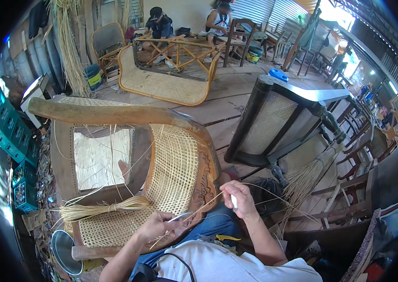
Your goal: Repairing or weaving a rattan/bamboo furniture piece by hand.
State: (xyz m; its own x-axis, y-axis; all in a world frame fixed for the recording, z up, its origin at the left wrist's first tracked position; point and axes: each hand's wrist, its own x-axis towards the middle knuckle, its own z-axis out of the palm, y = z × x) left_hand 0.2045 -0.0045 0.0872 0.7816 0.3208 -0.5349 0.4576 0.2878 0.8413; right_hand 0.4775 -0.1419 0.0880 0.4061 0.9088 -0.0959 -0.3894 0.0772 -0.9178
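A thin cane strand (pixel 204 206) runs between my two hands above my lap. My left hand (pixel 158 226) is closed on its lower end, beside a flat, pale, shiny piece (pixel 180 216) whose kind I cannot make out. My right hand (pixel 240 198) pinches the strand higher up, and a small white piece (pixel 234 201) shows at its fingers. Loose ends curve away to the right. Close by on the left is a carved wooden chair (pixel 202 181) with woven cane panelling (pixel 173 160). A tied bundle of cane strands (pixel 109 208) lies on its weave.
A yellow object (pixel 227 238) rests at my lap. A metal bucket (pixel 63 251) stands at lower left, below green crates (pixel 8 124). A dark cane-panelled piece of furniture (pixel 274 122) is ahead right, a rattan frame (pixel 166 87) farther off. Two people sit at the back.
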